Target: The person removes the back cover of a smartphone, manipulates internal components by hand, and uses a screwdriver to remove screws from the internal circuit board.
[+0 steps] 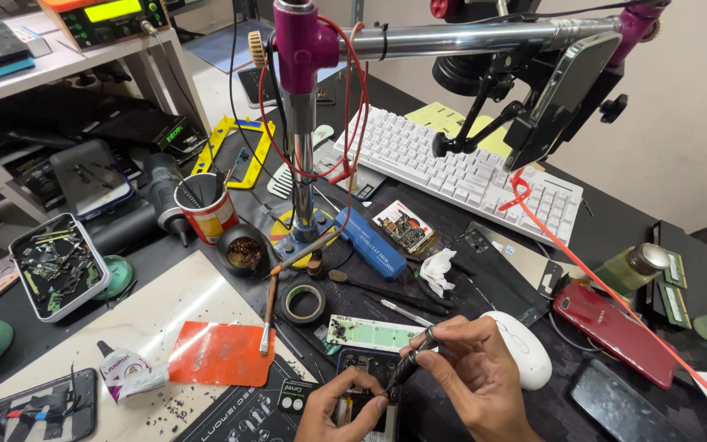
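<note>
Two bare hands work on an opened dark smartphone [367,383] at the near edge of the cluttered black desk [165,254].

The right hand [472,372] has its fingers closed in a pencil grip on a slim dark metal-tipped hand tool [416,354], whose tip meets the phone's exposed interior. The left hand [339,407] presses down on the phone's lower part, fingers together; whether it grips anything cannot be told. The phone appears light, rigid and fragile inside, so it is best held by its outer frame. A white computer mouse [524,348] lies just beside the right hand.
</note>
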